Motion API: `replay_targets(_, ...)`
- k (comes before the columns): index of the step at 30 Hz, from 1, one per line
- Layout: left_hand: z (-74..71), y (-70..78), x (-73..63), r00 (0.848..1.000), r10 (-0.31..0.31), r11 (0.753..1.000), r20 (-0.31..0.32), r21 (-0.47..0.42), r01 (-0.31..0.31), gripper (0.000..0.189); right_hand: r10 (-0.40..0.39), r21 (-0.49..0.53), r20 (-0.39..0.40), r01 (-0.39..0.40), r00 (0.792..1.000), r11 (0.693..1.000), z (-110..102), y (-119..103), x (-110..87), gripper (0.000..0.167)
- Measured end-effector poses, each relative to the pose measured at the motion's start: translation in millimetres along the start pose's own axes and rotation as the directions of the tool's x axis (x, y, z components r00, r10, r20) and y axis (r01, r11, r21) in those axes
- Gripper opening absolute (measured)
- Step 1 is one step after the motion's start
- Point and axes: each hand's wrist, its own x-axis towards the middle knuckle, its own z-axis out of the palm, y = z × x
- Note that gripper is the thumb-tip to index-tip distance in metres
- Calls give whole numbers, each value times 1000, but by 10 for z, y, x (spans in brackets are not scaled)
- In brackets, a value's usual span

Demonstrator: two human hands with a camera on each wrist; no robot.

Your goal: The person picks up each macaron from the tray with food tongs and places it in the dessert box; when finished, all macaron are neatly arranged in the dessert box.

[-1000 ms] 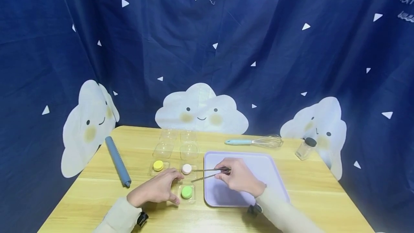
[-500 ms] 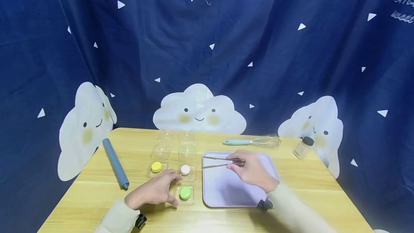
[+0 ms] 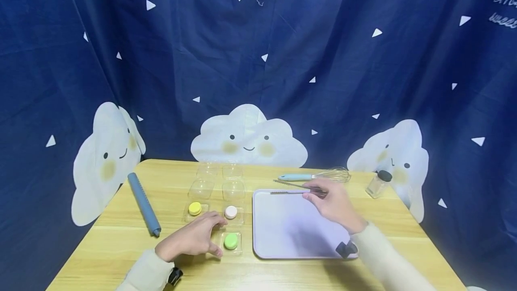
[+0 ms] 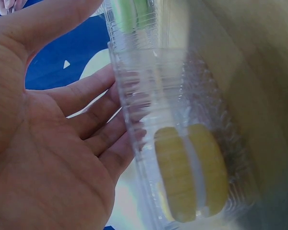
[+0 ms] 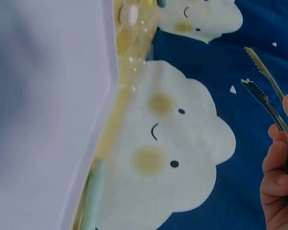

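My right hand (image 3: 335, 203) holds metal tongs (image 3: 288, 192) with serrated tips over the far part of a lilac tray (image 3: 274, 228). The tips stand apart with nothing between them, also in the right wrist view. My left hand (image 3: 194, 239) is at the clear plastic boxes, thumb and fingers spread around their left side. In the left wrist view its fingertips are at the wall of a clear box (image 4: 129, 120) holding a yellow macaron (image 4: 175, 177); contact is hard to tell. A pale pink macaron (image 3: 231, 212) and a green macaron (image 3: 231, 241) sit in other compartments.
Raised clear lids (image 3: 233, 187) stand behind the macarons. A blue-grey rod (image 3: 144, 205) lies at the left. Behind the tray is a whisk (image 3: 296, 177) with a light blue handle, and a dark-capped jar (image 3: 378, 185) stands at the back right. A dark blue curtain (image 3: 226, 57) hangs behind.
My right hand and the tongs have moved away from the pink macaron, right and back across the tray. The left hand stays in place; the macarons have not moved.
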Motion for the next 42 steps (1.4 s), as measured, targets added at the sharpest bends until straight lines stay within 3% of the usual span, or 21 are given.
replay_targets(6,9,-8,14,1000,1,1000,7,-5,-1,75,16,1,-38,-15,999,1000,-126,81,-8,26)
replay_targets(11,9,-22,9,1000,0,1000,11,-5,0,75,77,65,-29,-75,997,995,-212,139,-22,29)
replay_targets(22,15,-10,4,1000,4,1000,4,-3,-4,76,215,61,-91,-210,972,976,-371,340,-132,23)
replay_targets(34,28,-30,11,1000,-1,1000,-1,-3,1,76,302,-2,-269,-314,914,949,-504,603,-226,19)
replay_targets(42,26,-22,11,1000,1,1000,-5,-4,-1,76,415,-54,-310,-452,855,890,-546,752,-341,21)
